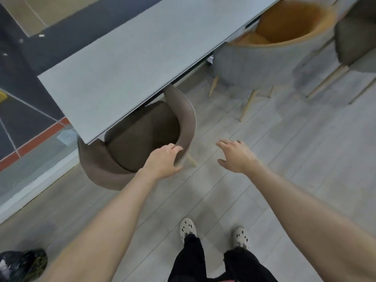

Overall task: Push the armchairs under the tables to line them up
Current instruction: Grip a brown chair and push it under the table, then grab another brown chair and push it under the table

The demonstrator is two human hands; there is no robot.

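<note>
A brown armchair point(140, 139) stands partly under the grey table point(130, 58), its seat front hidden by the tabletop. My left hand point(162, 161) grips the rim of its backrest, fingers curled over the top edge. My right hand point(236, 155) hovers over the floor to the right of the chair with fingers spread, touching nothing. A grey armchair with an orange seat point(270, 49) stands farther right along the same table edge, pushed partly under it.
A third greyish chair point(356, 37) with wooden legs stands at the far right. A glass wall and its sill point(30, 169) run along the left. A dark bag point(22, 265) lies at bottom left. My feet point(213, 231) stand on pale floorboards.
</note>
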